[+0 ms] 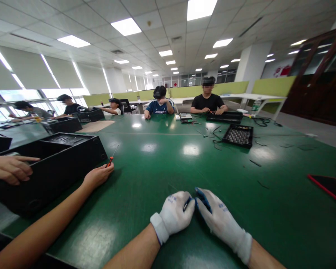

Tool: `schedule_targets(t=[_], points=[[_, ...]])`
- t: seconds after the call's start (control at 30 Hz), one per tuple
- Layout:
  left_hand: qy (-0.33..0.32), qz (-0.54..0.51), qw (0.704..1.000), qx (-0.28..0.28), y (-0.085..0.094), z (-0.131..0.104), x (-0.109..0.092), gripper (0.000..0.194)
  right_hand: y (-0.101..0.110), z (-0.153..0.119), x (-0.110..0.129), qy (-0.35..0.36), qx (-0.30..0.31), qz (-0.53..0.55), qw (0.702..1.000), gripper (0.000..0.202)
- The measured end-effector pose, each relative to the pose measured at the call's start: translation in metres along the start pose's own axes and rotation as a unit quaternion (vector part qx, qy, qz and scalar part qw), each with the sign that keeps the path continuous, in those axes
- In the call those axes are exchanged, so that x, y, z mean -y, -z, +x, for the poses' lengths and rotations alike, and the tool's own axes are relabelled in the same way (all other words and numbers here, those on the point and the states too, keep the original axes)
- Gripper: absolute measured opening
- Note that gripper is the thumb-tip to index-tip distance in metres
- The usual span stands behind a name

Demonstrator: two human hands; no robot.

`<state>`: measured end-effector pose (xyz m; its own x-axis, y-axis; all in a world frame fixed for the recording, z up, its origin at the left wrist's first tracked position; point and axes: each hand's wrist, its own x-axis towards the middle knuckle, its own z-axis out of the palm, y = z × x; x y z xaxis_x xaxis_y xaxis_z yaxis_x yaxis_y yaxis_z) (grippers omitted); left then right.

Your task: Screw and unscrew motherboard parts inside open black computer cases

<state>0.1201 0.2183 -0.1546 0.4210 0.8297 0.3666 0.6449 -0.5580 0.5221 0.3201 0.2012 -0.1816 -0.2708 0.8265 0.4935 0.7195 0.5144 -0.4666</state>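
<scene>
Both my hands wear white gloves with blue palms and rest near the front of the green table (151,164). My left hand (176,212) has its fingers curled and pressed together; a small dark sliver shows between thumb and fingers, too small to name. Beside it, my right hand (220,216) has thumb and fingers apart, with nothing visible between them. The fingertips of the two hands nearly meet.
At the left, another person's hand (99,175) holds an orange screwdriver (109,161) near a large black case (58,168). A black tray of round parts (238,135), loose wires and a red-edged dark panel (329,188) lie rightward. Several people sit beyond.
</scene>
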Motion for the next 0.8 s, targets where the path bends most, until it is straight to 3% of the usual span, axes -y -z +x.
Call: schedule_targets(t=[0.17,0.33,0.63,0.8], points=[[0.0,-0.008,1.0,0.006,0.002,0.0,-0.002,0.025,-0.004,0.001,0.0,-0.035,-0.017,0.002,0.999,0.043],[0.002,-0.001,1.0,0.003,-0.001,0.0,0.0,0.026,-0.008,0.001,-0.003,-0.011,-0.013,0.0,1.0,0.045],[0.003,-0.004,1.0,0.007,0.002,0.0,0.0,0.026,0.004,0.004,0.008,-0.062,0.017,0.014,0.998,0.045],[0.0,0.002,1.0,0.004,0.001,0.0,0.0,0.026,0.002,0.003,0.004,-0.035,0.002,-0.008,0.999,0.041]])
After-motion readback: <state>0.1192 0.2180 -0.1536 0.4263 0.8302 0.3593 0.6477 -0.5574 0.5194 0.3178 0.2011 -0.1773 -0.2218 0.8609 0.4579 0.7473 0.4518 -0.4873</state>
